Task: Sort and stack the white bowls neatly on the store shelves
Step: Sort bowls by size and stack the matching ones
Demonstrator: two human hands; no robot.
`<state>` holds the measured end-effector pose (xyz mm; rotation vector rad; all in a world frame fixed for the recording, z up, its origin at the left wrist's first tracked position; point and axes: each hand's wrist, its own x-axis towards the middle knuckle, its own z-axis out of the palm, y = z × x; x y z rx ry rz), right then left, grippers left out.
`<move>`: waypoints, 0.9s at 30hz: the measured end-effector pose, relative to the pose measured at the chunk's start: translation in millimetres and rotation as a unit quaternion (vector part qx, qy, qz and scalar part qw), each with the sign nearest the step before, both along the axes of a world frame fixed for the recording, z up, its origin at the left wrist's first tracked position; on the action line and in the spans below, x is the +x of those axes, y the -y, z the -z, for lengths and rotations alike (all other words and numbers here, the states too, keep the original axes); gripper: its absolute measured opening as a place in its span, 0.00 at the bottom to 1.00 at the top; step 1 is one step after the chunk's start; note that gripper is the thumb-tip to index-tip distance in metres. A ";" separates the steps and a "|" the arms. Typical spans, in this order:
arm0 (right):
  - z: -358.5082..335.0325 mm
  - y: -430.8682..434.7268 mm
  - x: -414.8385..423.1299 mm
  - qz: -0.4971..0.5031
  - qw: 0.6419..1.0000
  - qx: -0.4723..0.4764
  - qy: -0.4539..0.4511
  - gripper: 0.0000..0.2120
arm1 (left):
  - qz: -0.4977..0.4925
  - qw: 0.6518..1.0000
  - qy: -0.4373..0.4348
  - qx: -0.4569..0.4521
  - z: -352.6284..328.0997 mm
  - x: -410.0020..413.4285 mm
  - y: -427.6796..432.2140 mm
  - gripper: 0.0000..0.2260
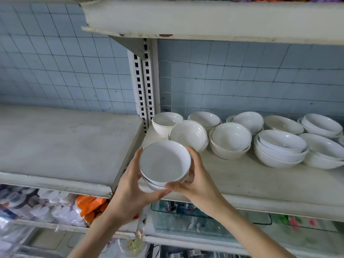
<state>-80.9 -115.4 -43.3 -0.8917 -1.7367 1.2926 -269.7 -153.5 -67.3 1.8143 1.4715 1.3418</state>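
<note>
Now L hand [128,185] & R hand [197,181], fingers curled, grip 1 bowl stack [164,162] over shelf [242,175] front-left edge; approx 9 piles [230,140] behind.

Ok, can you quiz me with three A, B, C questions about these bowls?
1. Where do the unheld round white bowls stand? A floor B right-hand white shelf board C top shelf
2. What colour are the square wall tiles? A red B green C pale blue
3. Who holds the nested white bowl stack? A left hand and right hand together B nobody C one hand only
Answers: B, they crowd that board; C, every tile looks pale blue; A, fingers curl round both its sides.
</note>
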 end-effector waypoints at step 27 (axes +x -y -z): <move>-32.3 -74.5 33.3 0.013 0.994 0.045 0.101 0.13 | 0.006 0.995 0.078 -0.055 18.4 -32.4 -43.1 0.48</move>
